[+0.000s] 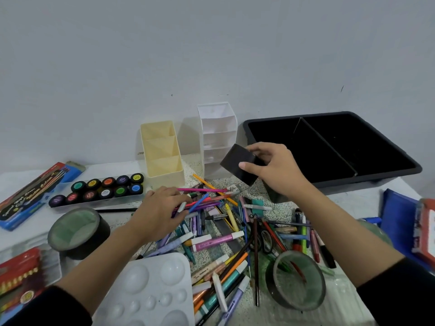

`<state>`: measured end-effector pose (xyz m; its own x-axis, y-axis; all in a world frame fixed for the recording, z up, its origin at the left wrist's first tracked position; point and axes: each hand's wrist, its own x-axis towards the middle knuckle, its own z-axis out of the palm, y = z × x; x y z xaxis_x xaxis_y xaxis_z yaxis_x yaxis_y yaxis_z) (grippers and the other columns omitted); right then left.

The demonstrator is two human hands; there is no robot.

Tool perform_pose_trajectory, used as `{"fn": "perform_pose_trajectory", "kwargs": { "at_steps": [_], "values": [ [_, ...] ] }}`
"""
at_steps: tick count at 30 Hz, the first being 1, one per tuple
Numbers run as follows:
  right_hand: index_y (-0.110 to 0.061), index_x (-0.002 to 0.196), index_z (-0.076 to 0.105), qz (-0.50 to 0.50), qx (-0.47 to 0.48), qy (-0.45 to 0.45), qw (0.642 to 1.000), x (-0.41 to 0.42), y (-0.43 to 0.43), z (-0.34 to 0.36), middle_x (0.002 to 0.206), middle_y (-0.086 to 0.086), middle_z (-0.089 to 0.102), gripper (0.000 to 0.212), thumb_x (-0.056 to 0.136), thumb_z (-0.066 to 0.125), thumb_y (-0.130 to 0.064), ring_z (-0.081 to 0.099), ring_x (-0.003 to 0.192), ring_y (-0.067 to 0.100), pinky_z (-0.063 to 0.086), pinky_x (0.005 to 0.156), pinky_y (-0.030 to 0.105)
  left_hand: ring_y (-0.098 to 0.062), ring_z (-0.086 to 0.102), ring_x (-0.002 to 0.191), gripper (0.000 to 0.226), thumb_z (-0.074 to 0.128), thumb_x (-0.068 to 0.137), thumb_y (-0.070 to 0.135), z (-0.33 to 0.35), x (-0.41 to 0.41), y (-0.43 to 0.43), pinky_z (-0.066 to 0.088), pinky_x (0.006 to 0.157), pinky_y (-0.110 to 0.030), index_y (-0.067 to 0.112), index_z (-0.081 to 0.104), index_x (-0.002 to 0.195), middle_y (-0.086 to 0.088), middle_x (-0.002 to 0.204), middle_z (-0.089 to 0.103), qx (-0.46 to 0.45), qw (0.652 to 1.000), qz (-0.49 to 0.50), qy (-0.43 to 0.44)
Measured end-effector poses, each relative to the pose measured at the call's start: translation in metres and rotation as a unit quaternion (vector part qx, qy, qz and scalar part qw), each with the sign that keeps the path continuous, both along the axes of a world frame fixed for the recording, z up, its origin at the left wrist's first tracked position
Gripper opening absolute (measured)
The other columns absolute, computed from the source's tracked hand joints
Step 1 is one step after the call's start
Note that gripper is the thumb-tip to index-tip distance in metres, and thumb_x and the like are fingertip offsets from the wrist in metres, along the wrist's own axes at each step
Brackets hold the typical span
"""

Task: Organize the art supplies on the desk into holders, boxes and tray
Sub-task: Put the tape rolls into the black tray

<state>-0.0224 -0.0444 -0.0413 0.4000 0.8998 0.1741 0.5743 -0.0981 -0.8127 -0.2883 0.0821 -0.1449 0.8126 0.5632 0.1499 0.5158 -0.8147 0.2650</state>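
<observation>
A heap of pens, markers and pencils [226, 234] covers the middle of the desk. My left hand [160, 208] grips a bundle of several coloured pens [202, 202] at the heap's far left edge. My right hand [270, 168] holds a small black box [237, 167] tilted in the air, in front of the white tiered holder [217, 135]. A cream three-part holder [162, 151] stands left of the white one. The black divided tray [329, 147] sits at the back right, beside another black holder [277, 194] partly hidden under my right wrist.
A paint-pot set [98, 189] and a brush pack [30, 196] lie at the left. Two tape rolls [77, 231] [296, 278], a white palette [148, 290], a crayon box [18, 271] and blue and red boxes [409, 229] ring the heap.
</observation>
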Motion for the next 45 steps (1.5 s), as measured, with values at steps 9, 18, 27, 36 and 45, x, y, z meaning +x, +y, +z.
{"fn": "perform_pose_trajectory", "kwargs": {
  "at_steps": [9, 18, 27, 36, 45],
  "values": [
    [-0.027, 0.089, 0.063, 0.093, -0.079, -0.119, 0.985, -0.026, -0.007, -0.026, 0.087, -0.016, 0.064, 0.024, 0.08, 0.082, -0.015, 0.059, 0.084, -0.002, 0.043, 0.072, 0.017, -0.014, 0.05, 0.09, 0.044, 0.057, 0.082, 0.063, 0.0, -0.003, -0.003, 0.039, 0.074, -0.034, 0.036, 0.066, 0.114, 0.008, 0.105, 0.058, 0.004, 1.0, -0.001, 0.01],
    [-0.023, 0.096, 0.057, 0.083, -0.087, -0.222, 0.967, -0.033, -0.012, -0.037, 0.092, -0.009, 0.062, 0.021, 0.083, 0.074, -0.025, 0.061, 0.087, 0.016, 0.056, 0.076, 0.041, -0.019, 0.049, 0.084, 0.031, 0.065, 0.091, 0.04, 0.001, 0.0, -0.001, 0.045, 0.072, -0.036, 0.024, 0.065, 0.117, 0.003, 0.097, 0.065, 0.021, 0.999, 0.037, -0.015],
    [-0.02, 0.098, 0.057, 0.08, -0.12, -0.307, 0.941, -0.027, -0.013, -0.04, 0.095, -0.004, 0.062, 0.021, 0.085, 0.071, -0.028, 0.06, 0.089, 0.021, 0.052, 0.072, 0.038, -0.014, 0.054, 0.08, 0.021, 0.074, 0.089, 0.031, 0.012, -0.014, 0.002, 0.049, 0.072, -0.033, 0.026, 0.071, 0.11, 0.009, 0.09, 0.06, -0.02, 0.999, 0.021, -0.036],
    [-0.026, 0.098, 0.044, 0.082, -0.098, -0.236, 0.963, -0.031, -0.008, -0.038, 0.09, -0.011, 0.052, 0.024, 0.092, 0.067, -0.027, 0.054, 0.082, 0.017, 0.047, 0.068, 0.036, -0.007, 0.05, 0.086, 0.023, 0.066, 0.094, 0.037, 0.005, -0.017, -0.005, 0.044, 0.075, -0.028, 0.029, 0.068, 0.116, 0.014, 0.098, 0.054, -0.04, 0.999, 0.003, -0.032],
    [-0.024, 0.1, 0.05, 0.031, 0.036, -0.105, 0.993, -0.007, -0.02, -0.002, 0.094, -0.008, 0.059, 0.02, 0.093, 0.068, -0.019, 0.057, 0.084, 0.008, 0.048, 0.063, 0.029, -0.002, 0.049, 0.072, 0.023, 0.052, 0.099, 0.049, 0.038, 0.038, -0.015, 0.045, 0.066, -0.031, 0.034, 0.067, 0.106, 0.016, 0.078, 0.054, -0.057, 0.995, -0.047, -0.07]
  ]
}}
